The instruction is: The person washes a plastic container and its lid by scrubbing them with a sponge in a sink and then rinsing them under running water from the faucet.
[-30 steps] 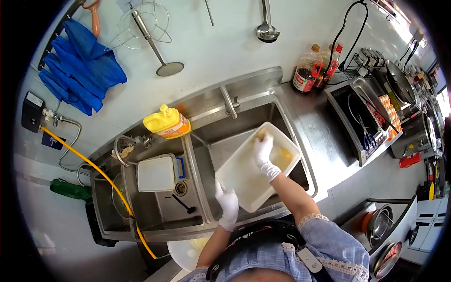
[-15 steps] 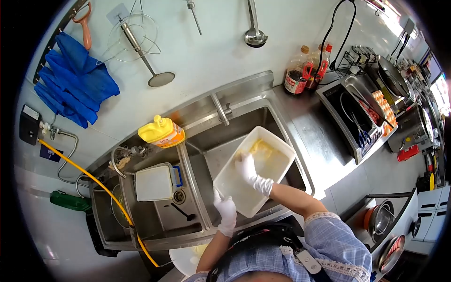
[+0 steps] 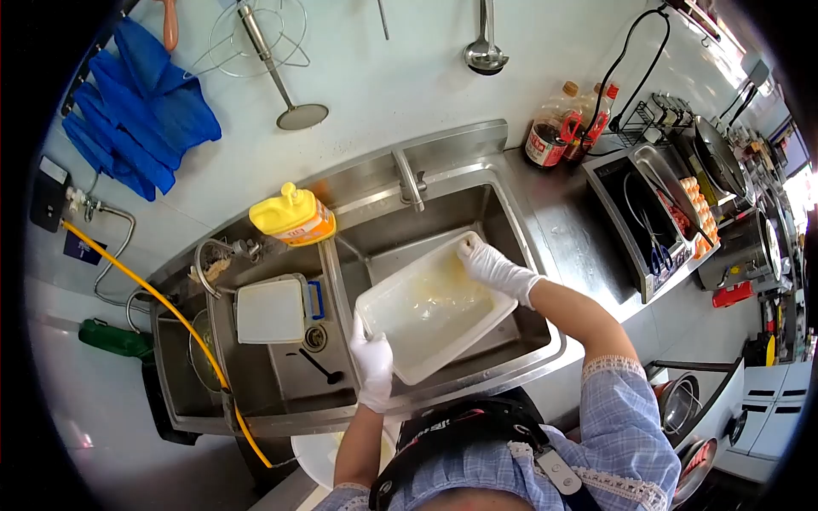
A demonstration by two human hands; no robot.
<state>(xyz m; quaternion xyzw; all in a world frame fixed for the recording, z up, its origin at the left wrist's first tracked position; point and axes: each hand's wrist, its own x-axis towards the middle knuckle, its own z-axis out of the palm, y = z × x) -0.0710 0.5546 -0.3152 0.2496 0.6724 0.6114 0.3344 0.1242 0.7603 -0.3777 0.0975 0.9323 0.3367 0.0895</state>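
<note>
A white rectangular plastic tub [image 3: 417, 336] is tilted over the right basin of the steel sink [image 3: 388, 234]. My left hand [image 3: 373, 362], in a white glove, grips the tub's left rim, thumb up. My right hand [image 3: 496, 268], also gloved, is closed at the tub's far corner, its fingers curled over the rim. A small dark spot shows at those fingertips; I cannot make out what it is. Inside the tub is shiny wetness with a faint yellow tint near the right hand.
A faucet [image 3: 409, 183] stands behind the basin. Left of it are a yellow detergent jug [image 3: 292, 219], a lidded white container [image 3: 271, 312] and a black spoon-like utensil [image 3: 319, 368]. Sauce bottles [image 3: 547, 136] and an egg tray [image 3: 697, 209] are at the right. A yellow hose [image 3: 162, 302] crosses the left side.
My right hand has moved from inside the tub to its far corner. The tub has turned and shifted left, and the yellow patch inside looks paler and more spread. The camera view has shifted slightly.
</note>
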